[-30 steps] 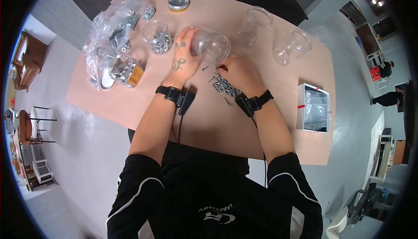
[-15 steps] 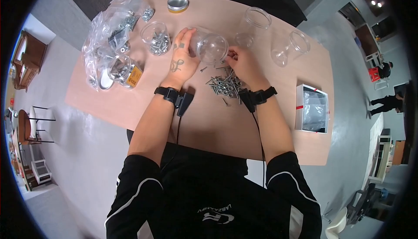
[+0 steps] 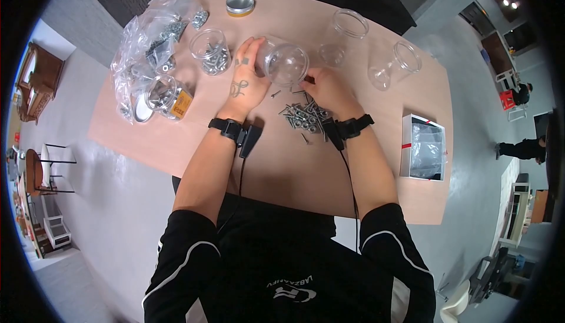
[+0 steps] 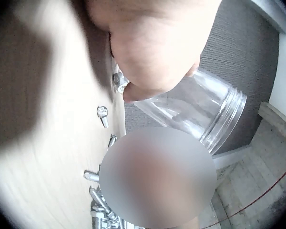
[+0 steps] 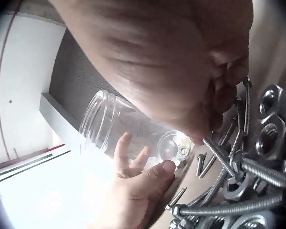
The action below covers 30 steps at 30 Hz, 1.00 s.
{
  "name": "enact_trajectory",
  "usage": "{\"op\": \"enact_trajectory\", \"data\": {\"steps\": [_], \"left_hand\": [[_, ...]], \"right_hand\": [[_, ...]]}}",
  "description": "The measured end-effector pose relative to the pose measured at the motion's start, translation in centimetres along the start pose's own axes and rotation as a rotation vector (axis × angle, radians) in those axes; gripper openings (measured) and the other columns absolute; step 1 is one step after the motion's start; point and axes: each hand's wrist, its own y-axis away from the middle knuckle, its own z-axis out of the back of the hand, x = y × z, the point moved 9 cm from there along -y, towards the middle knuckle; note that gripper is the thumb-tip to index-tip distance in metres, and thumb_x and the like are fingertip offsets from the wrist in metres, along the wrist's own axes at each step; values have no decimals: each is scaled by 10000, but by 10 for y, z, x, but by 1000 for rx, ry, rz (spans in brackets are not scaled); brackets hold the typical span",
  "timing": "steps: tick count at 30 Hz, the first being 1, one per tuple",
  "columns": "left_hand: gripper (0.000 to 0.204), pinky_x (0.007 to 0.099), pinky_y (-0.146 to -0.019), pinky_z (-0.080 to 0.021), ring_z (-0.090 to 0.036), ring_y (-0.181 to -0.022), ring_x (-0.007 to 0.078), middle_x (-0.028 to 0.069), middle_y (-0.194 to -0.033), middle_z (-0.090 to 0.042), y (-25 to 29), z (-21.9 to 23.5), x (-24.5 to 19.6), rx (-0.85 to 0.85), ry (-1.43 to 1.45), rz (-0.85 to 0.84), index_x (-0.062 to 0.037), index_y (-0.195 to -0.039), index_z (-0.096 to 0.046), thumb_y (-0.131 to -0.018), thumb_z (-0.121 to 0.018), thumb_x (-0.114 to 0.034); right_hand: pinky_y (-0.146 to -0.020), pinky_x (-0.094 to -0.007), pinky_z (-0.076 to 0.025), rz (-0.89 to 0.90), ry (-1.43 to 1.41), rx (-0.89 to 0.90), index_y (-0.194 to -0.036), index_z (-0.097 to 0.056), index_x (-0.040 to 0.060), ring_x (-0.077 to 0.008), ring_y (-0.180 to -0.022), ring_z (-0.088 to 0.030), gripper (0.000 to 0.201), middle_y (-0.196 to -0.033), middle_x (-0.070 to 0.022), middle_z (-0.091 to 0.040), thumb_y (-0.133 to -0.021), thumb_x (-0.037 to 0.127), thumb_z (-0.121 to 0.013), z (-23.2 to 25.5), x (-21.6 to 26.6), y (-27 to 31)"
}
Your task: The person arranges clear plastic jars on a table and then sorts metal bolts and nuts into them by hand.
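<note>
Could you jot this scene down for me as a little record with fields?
Left hand: grips a clear jar
Right hand: beside that jar, fingers curled; whether it holds anything is unclear
Loose hardware: metal bolts and nuts, heaped on the table
Table's left: plastic bag, open jar of hardware
Table's right: white box

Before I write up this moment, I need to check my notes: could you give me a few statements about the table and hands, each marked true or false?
1. The left hand holds a clear jar. True.
2. That jar has a lid on. False: its mouth is open.
3. The pile of bolts and nuts lies in the white box. False: it lies loose on the table.
4. The yellow-labelled jar is left of the left hand. True.
</note>
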Motion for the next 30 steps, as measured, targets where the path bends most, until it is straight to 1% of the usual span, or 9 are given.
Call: {"op": "enact_trajectory", "data": {"steps": [4,16,18,19,21,22,24,27,30], "left_hand": [[818,393,-996,-550,-517,-1358,406,235,-1566,-430,0,2,-4,-1,-42,-23,-134,-1518,-510,-787,-860,-20],[830,409,-1022,-543,-504,-1381,424,243,-1568,-427,0,2,-7,5,-50,-22,-137,-1528,-497,-791,-864,-33],[873,453,-1169,-454,-468,-1427,440,246,-1534,-464,-1,2,-6,22,-20,16,-103,-1522,-479,-758,-890,-6],[873,453,-1169,-454,-468,-1427,440,246,-1534,-464,0,1,-5,22,-20,15,-103,-1522,-479,-758,-890,-6],[825,418,-1045,-532,-500,-1384,430,244,-1560,-434,0,2,-4,9,-32,0,-136,-1522,-501,-790,-866,-34],[825,418,-1045,-532,-500,-1384,430,244,-1560,-434,0,2,-3,8,-33,-1,-136,-1522,-501,-790,-866,-34],[818,430,-1062,-523,-501,-1381,433,243,-1551,-444,0,2,-4,-4,-30,-27,-134,-1514,-507,-785,-861,-24],[810,441,-1075,-518,-503,-1379,434,240,-1540,-454,0,3,-6,-9,-17,-35,-136,-1504,-514,-779,-852,-5],[895,446,-1161,-461,-462,-1440,436,248,-1570,-433,-1,2,-8,43,-20,1,-124,-1529,-472,-743,-883,-6]], "right_hand": [[-833,-462,-570,70,95,4,-1158,-755,-7,-399,-934,-740,285,-996,-250,-752,-923,154,-740,-6,-4,-1],[-795,-444,-570,119,3,-40,-986,-726,-2,-366,-876,-721,247,-923,-183,-734,-816,149,-824,-7,3,2],[-781,-436,-568,160,-58,-51,-977,-712,3,-357,-857,-718,233,-896,-176,-725,-806,129,-809,-14,-4,0],[-781,-436,-568,161,-58,-52,-977,-712,3,-357,-857,-718,233,-896,-176,-725,-806,129,-809,-12,0,0],[-767,-429,-566,156,1,-37,-979,-707,6,-355,-846,-719,226,-906,-175,-730,-801,114,-793,-8,6,3],[-767,-429,-566,158,1,-37,-979,-707,6,-355,-846,-719,226,-906,-175,-730,-801,114,-793,-1,10,5],[-748,-359,-546,86,45,51,-1016,-696,-13,-235,-784,-699,267,-865,-123,-721,-801,100,-806,15,13,11],[-714,-380,-563,76,-124,-38,-995,-696,7,-305,-788,-725,219,-897,-168,-739,-822,106,-788,58,51,32],[-710,-365,-562,105,-218,-128,-1006,-694,6,-276,-775,-725,225,-887,-158,-736,-834,113,-793,73,78,43]]}}
